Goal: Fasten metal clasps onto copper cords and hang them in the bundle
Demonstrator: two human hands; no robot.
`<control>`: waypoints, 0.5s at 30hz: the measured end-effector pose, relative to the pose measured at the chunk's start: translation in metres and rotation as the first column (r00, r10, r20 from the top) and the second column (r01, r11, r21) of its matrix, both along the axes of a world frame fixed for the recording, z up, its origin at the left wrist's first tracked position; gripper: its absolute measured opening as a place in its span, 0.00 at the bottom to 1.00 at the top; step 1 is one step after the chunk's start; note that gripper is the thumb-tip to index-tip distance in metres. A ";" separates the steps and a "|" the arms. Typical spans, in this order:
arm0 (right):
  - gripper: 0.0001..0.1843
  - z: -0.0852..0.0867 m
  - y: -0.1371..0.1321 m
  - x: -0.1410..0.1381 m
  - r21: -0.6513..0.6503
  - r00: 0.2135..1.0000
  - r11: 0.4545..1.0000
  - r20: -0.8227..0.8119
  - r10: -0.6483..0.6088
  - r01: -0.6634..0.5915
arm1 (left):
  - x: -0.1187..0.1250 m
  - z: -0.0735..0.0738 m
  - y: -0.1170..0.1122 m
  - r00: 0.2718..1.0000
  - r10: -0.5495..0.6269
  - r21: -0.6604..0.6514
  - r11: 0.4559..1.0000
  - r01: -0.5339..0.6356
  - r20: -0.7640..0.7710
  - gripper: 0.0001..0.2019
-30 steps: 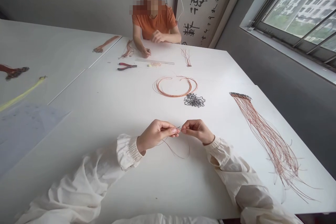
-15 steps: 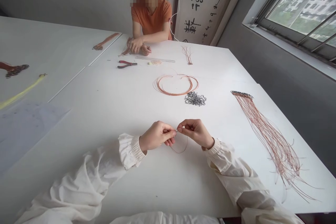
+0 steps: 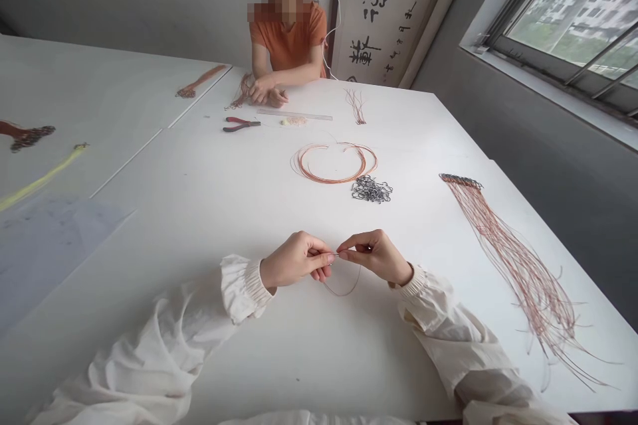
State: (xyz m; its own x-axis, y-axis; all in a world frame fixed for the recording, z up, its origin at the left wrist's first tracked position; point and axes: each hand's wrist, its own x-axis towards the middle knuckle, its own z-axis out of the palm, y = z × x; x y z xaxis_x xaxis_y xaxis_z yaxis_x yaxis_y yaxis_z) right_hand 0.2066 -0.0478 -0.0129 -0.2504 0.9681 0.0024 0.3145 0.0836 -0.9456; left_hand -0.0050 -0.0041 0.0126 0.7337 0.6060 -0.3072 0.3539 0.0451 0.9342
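Note:
My left hand (image 3: 298,260) and my right hand (image 3: 375,256) meet fingertip to fingertip just above the white table (image 3: 199,212). Both pinch a thin copper-coloured wire (image 3: 343,289) that hangs in a small loop below them. A tiny metal piece shows between the fingertips; I cannot make out what it is. A coil of copper wire (image 3: 333,163) lies beyond my hands, with a pile of small dark metal hooks (image 3: 371,190) beside it.
A fan of cut wires with hooks (image 3: 513,259) lies at the right. Red-handled pliers (image 3: 240,123) and a clear ruler (image 3: 294,115) lie at the far side. A person in an orange shirt (image 3: 286,36) sits opposite, hands on a wire bundle (image 3: 242,93).
The wire loop under my hands has shortened, and my fingertips have closed together. The person opposite has brought both hands down onto the wire bundle.

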 end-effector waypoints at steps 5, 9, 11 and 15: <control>0.09 0.001 -0.002 -0.002 0.028 0.998 1.000 0.062 0.011 -0.013 | 0.000 0.000 0.000 1.000 -0.025 -0.003 1.000 0.025 -0.007 0.15; 0.08 0.002 -0.005 -0.003 0.037 0.994 0.998 0.103 0.042 -0.046 | -0.002 0.000 0.002 0.998 -0.065 -0.024 0.998 0.065 0.000 0.16; 0.08 0.004 -0.006 -0.003 0.030 0.992 0.997 0.107 0.065 -0.069 | -0.003 0.000 0.003 0.996 -0.089 -0.036 0.995 0.089 0.012 0.16; 0.08 0.007 -0.008 -0.003 0.032 0.991 0.995 0.099 0.092 -0.095 | -0.005 0.002 0.004 0.989 -0.142 -0.051 0.988 0.144 0.039 0.16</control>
